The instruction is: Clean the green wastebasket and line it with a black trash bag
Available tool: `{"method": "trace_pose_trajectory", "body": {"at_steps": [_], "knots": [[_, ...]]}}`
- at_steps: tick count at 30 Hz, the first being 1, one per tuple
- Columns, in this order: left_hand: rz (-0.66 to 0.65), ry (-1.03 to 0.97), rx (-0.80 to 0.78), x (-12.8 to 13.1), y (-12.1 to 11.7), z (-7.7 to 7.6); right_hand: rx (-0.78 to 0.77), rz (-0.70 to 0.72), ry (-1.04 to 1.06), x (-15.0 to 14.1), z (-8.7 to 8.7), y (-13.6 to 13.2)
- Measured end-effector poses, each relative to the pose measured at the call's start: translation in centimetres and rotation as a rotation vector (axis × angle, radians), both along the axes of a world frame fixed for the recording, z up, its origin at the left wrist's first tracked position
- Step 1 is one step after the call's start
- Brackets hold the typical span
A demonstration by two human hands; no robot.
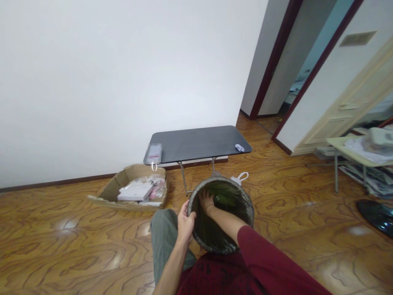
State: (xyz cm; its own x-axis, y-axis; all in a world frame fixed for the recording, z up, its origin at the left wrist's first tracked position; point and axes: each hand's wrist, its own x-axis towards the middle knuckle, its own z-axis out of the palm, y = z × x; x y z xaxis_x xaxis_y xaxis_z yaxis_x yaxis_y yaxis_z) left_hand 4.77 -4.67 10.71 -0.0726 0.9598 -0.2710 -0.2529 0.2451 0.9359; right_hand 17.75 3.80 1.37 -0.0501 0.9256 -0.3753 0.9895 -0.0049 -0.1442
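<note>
A bin (242,205), one round dark container lined with a bag, rests tilted toward the person's lap above the wooden floor (61,250). The left hand (185,223) curls closed over its near rim, fingers wrapped on the edge. The right hand (206,201) reaches down inside, fingers spread loosely against long green leaves (225,196); whether it grips them cannot be told. Behind stands one black folding worktop (196,143) with a small white item (239,148) and a blurred label (154,153). One open cardboard box (119,184) of papers lies left. No writing is readable.
</note>
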Motion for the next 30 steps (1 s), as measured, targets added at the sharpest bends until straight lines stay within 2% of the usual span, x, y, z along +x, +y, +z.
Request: {"method": "trace_pose_trajectory", "body": {"at_steps": [3,9,13,16,17,19,21,22,24,26,28,29,30], "knots": [[0.026,-0.011,-0.013,-0.1,-0.1,0.2,-0.027,0.015,-0.096,0.3,-0.6,-0.3],[0.075,-0.032,-0.014,-0.1,-0.1,0.9,0.004,0.052,-0.138,1.0,-1.3,-0.9],[0.058,-0.02,-0.019,-0.1,-0.1,1.1,-0.029,0.085,-0.135,1.6,-0.5,-1.5],[0.059,0.015,0.009,-0.2,0.1,0.8,-0.07,0.081,-0.103,1.4,1.9,-1.4],[0.064,0.029,0.024,-0.3,0.3,0.7,-0.099,0.068,-0.083,1.2,3.2,-1.2],[0.078,0.054,0.045,-0.6,0.9,0.3,-0.251,0.039,-0.013,1.1,6.4,-1.0],[0.093,0.068,0.053,-1.1,1.8,-0.1,-0.296,0.085,0.026,1.5,9.7,-1.3],[0.095,0.072,0.056,-1.4,2.3,-0.2,-0.25,0.104,0.046,2.0,11.3,-1.8],[0.102,0.086,0.061,-2.0,3.4,-0.5,0.103,0.09,0.171,3.6,13.8,-3.4],[0.105,0.117,0.064,-2.7,4.5,-0.5,0.472,-0.068,0.186,5.7,15.1,-5.4],[0.088,0.154,0.07,-3.2,5.3,-0.3,0.696,-0.24,0.134,8.0,14.9,-7.2],[0.073,0.173,0.084,-3.4,5.7,-0.2,0.718,-0.311,0.125,9.0,14.3,-7.9],[0.055,0.19,0.103,-3.6,6.0,0.0,0.675,-0.367,0.136,9.9,13.6,-8.4]]}}
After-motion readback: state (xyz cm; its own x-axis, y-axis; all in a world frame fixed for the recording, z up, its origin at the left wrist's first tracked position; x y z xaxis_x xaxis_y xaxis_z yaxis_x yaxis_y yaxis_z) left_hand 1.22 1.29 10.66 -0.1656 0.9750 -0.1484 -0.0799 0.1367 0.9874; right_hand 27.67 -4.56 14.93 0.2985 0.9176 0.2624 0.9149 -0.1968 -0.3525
